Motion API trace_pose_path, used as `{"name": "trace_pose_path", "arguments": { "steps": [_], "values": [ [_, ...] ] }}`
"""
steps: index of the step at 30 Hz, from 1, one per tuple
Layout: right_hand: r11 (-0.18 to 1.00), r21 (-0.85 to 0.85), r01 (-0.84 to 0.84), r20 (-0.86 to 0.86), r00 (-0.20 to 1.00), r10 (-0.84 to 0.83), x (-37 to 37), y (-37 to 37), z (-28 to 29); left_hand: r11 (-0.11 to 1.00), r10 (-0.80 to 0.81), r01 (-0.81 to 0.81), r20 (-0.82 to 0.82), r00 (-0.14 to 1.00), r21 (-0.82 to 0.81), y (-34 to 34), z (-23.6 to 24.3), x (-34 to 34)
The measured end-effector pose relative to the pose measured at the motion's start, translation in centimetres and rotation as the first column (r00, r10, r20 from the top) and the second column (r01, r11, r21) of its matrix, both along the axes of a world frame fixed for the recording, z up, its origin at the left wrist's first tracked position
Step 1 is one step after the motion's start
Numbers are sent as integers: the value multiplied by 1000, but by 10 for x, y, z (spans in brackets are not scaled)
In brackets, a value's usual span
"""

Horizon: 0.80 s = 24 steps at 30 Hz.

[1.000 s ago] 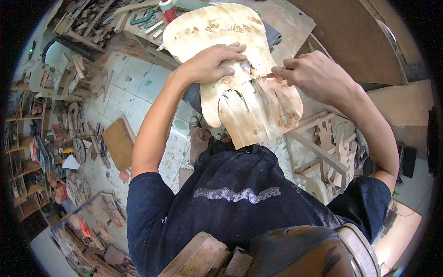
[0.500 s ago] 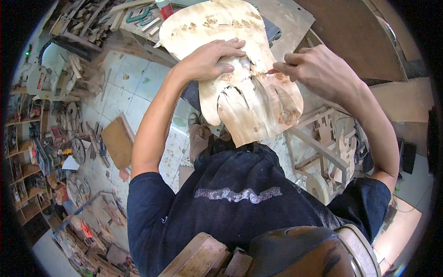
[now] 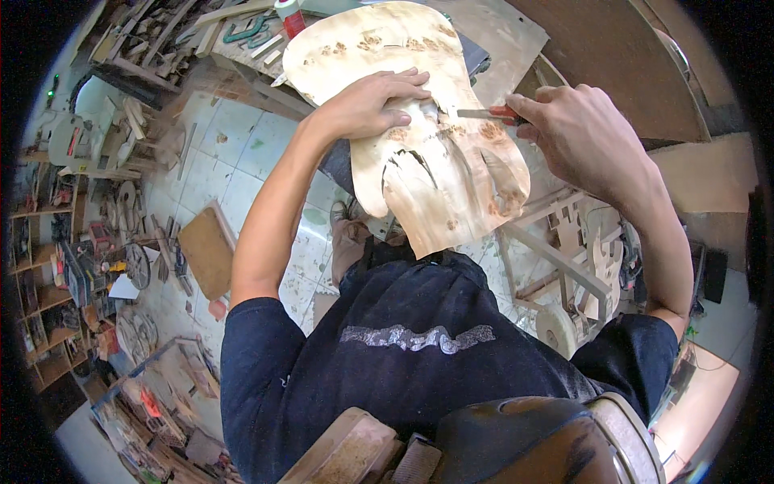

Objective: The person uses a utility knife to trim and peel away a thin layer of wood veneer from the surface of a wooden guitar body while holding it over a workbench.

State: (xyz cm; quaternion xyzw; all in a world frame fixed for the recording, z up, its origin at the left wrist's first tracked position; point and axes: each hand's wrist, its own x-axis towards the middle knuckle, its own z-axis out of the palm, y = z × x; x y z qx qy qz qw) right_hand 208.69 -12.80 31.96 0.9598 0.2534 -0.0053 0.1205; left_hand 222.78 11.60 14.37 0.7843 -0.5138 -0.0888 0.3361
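Observation:
A pale burl veneer sheet [image 3: 403, 202] with dark knots, cracks and splits lies across the top centre, its lower part wavy and reaching toward my waist. My left hand [image 3: 369, 105] rests on its middle with fingers stretched out, pressing near a torn patch. My right hand [image 3: 580, 133] grips a tool with a red handle [image 3: 505, 111] and a thin flat metal blade [image 3: 476, 114], which lies over the veneer beside the crack right of my left fingers.
Behind the veneer, a workbench [image 3: 242, 60] holds a red-and-white bottle [image 3: 292, 20], green clamps [image 3: 240, 31] and wood strips. A large brown board [image 3: 629, 56] is at upper right, a wooden frame [image 3: 556, 258] below it. Cluttered shelves [image 3: 36, 258] and a leaning board [image 3: 201, 250] are at left.
My right hand has moved rightward, drawing the tool back from the crack, so more of its blade shows. My left hand has stayed about in place on the veneer.

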Motion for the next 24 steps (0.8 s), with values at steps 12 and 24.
{"name": "trace_pose_path", "arguments": {
  "steps": [12,24],
  "values": [
    [987,73,145,-173,976,-131,-10,16,-18,1000,16,-16,13,1000,5,1,-2,0],
    [981,-75,177,-128,974,-186,-36,63,-32,999,17,-17,-7,1000,-36,-2,-3,0]
  ]
}}
